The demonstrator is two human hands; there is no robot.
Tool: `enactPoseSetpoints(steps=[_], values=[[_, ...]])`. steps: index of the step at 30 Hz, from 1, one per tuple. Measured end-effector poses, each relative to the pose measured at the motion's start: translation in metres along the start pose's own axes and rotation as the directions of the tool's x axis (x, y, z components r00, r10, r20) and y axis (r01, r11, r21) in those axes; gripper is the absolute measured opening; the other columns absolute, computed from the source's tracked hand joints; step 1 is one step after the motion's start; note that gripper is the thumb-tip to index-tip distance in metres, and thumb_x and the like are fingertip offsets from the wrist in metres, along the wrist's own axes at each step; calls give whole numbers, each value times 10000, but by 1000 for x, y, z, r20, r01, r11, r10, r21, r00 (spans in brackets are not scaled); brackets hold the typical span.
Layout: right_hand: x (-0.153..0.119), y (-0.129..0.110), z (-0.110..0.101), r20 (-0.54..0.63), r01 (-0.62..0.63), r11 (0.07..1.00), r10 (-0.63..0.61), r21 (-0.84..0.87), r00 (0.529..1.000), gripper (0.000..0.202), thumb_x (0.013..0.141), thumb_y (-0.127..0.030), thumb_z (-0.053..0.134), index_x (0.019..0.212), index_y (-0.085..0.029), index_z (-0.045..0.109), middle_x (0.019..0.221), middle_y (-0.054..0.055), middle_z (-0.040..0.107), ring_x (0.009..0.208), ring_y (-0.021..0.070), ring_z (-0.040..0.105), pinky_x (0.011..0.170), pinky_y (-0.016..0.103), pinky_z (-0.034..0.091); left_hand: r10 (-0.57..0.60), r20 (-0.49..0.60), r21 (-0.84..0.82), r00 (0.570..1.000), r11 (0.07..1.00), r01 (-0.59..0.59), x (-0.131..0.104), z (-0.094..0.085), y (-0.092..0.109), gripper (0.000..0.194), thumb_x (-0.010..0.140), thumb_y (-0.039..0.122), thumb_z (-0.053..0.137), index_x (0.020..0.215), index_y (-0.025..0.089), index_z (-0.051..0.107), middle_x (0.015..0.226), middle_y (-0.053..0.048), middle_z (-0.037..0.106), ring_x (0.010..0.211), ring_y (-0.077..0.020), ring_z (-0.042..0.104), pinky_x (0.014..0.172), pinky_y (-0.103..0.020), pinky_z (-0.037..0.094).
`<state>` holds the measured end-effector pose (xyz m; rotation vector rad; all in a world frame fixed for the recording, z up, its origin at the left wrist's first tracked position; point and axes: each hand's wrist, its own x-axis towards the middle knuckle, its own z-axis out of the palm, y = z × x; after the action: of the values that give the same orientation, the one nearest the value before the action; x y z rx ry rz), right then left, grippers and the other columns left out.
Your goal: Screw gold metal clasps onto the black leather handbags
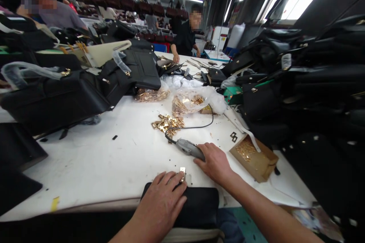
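Note:
My left hand (164,197) lies spread over a black leather piece (199,205) at the table's front edge, its fingertips touching a small gold metal plate (183,171) at the piece's upper edge. To the right and a little farther off, my right hand (213,161) has its fingers wrapped round the near end of a grey corded power tool (186,146), which lies low over the white table (128,163). Beyond the tool sits a pile of gold metal plates (169,124). The tool's black cord loops behind that pile.
A cardboard box (258,163) of small gold parts stands at right. Clear bags (188,102) of gold parts lie behind the pile. Black handbags (57,98) crowd the left side, more black bags (313,83) the right. A person (186,32) works across the table.

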<state>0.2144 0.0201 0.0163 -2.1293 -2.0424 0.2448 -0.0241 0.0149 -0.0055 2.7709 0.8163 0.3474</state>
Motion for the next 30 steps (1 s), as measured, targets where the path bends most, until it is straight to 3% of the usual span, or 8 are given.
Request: enactPoseSetpoints(steps=[3,5,8,11,14,18,23,30], values=[[4,8,-9,-1,-2,983,2,184,1000,250,892,-307,631,1121,-220,684,1041,80,716,969,242,649,855,343,474,7,-46,-5,999,1000,-7,-1,-1,0,268,959,308,605,1224,297,645,1360,-2,639,1182,-232,591,1034,-428,471],[5,16,-23,-32,-39,897,59,440,998,262,920,-361,574,1115,-214,670,972,58,722,878,219,660,783,325,492,8,-73,-1,997,1000,-8,-1,-1,1,269,952,303,613,1218,298,655,1346,-6,648,1171,-227,598,1019,-410,482],[13,34,-51,-106,-14,563,179,826,978,334,945,-448,458,1074,-187,622,838,45,719,750,204,672,658,304,513,9,-86,11,996,1000,-9,-1,-2,2,262,949,293,612,1205,301,668,1338,-12,653,1174,-227,600,1019,-408,480],[31,53,-68,-225,90,346,374,934,900,320,871,-497,569,912,-182,603,685,31,679,619,190,648,556,287,504,1,-77,8,997,1000,0,0,-2,2,259,947,293,610,1198,311,669,1330,-2,660,1173,-232,604,1018,-423,480],[52,66,-67,-280,94,336,563,937,778,383,746,-517,765,803,-177,599,546,-7,609,470,142,552,431,243,419,0,-86,8,996,1000,0,0,-2,1,259,951,306,602,1201,324,667,1328,10,664,1167,-233,607,1006,-429,486],[70,71,-43,-332,119,344,667,931,667,458,742,-579,765,811,-146,633,561,14,639,439,119,509,397,228,384,21,-125,16,992,1000,-19,1,-2,2,250,956,304,588,1188,310,682,1309,0,673,1162,-223,607,1002,-399,485],[78,72,-21,-330,156,302,704,940,629,469,743,-577,775,873,-154,622,578,-7,636,469,113,526,412,209,400,16,-123,14,992,1000,-14,2,-2,1,254,941,278,593,1177,303,683,1322,7,672,1161,-224,612,1010,-401,482],[87,72,-16,-314,111,315,720,943,619,471,748,-591,761,865,-155,624,546,-20,606,464,119,537,408,209,402,2,-100,-9,995,1000,-3,3,-3,0,265,942,279,593,1194,312,665,1349,24,660,1178,-226,609,1011,-414,487]])
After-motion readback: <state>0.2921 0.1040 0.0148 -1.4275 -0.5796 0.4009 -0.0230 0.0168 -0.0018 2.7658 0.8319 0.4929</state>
